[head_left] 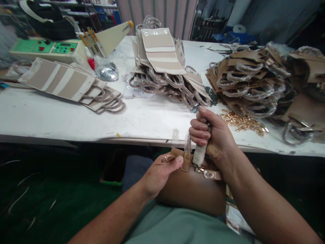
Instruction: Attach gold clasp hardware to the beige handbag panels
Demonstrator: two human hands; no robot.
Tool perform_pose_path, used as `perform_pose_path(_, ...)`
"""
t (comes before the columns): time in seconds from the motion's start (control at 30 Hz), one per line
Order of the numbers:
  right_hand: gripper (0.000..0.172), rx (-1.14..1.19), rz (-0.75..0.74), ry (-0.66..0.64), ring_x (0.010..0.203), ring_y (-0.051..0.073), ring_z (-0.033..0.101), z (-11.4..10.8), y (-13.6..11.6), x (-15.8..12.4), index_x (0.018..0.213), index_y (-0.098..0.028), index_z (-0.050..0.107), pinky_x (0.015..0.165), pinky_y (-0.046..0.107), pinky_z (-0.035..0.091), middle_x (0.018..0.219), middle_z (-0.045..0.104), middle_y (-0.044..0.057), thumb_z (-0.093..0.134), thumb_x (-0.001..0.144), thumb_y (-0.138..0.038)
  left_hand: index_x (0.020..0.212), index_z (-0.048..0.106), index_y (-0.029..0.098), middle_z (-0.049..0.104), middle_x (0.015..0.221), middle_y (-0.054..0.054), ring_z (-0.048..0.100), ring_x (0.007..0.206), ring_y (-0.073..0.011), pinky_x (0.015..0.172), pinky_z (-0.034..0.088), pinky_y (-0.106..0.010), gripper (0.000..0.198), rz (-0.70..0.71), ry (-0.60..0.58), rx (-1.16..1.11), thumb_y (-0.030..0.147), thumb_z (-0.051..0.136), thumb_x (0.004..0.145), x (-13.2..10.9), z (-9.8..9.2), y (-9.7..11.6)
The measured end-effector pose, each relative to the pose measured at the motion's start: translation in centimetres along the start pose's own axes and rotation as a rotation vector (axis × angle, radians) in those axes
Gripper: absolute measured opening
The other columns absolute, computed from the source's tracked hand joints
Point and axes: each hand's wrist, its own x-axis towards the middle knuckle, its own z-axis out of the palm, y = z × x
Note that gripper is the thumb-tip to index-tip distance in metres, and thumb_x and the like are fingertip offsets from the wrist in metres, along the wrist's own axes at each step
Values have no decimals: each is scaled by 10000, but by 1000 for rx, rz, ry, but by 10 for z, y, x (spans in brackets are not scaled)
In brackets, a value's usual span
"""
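A brown leather bag panel [193, 189] lies on my lap against the table edge. My left hand [161, 171] grips its upper left edge, thumb on top near a stitched tab [187, 162] and a plastic-wrapped handle [188, 142]. My right hand [212, 135] is closed in a fist around a screwdriver [200, 154] with a pale wrapped grip. The tool points down, its tip at a gold metal fitting [199, 169] beside a short strap [212, 174]. Whether the tip touches the fitting is too small to tell.
On the white table [142, 118] lie beige panels [58, 79], a taller beige stack [162, 51] and brown pieces with wrapped handles [243, 74]. Loose gold fittings [243, 122] are scattered at right. A green-topped machine [48, 49] stands at the back left.
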Motion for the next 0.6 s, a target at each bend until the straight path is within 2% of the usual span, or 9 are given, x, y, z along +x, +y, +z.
perform_pose_path(0.1, 549, 4, 10, 8, 378, 36, 181, 0, 2, -2, 657, -223, 382, 287, 122, 265, 524, 319, -123, 907, 774, -337, 726, 721, 129, 684, 731, -44, 626, 725, -164, 798, 502, -308, 437, -32, -14, 3, 533, 869, 801, 0, 1, -3)
perform_pose_path(0.37, 530, -2, -15, 28, 381, 38, 168, 0, 7, -10, 660, -223, 385, 280, 123, 252, 518, 316, -121, 890, 783, -332, 949, 790, 130, 785, 893, -90, 700, 781, -187, 828, 525, -304, 320, -51, -83, -129, 437, 821, 866, -3, 7, -4)
perform_pose_path(0.53, 519, -50, -21, 52, 388, 38, 171, -4, 18, -8, 647, -221, 410, 288, 132, 235, 522, 313, -119, 889, 782, -369, 970, 808, 103, 796, 868, -109, 720, 729, -194, 784, 545, -298, 332, -90, -82, -121, 422, 805, 878, -1, 3, -12)
perform_pose_path(0.6, 529, -126, -78, 50, 389, 48, 218, 1, 15, -9, 646, -223, 426, 297, 149, 251, 524, 334, -110, 902, 776, -414, 968, 804, 102, 799, 859, -112, 730, 719, -205, 772, 560, -309, 324, -101, -53, -138, 409, 820, 865, 6, -1, -11)
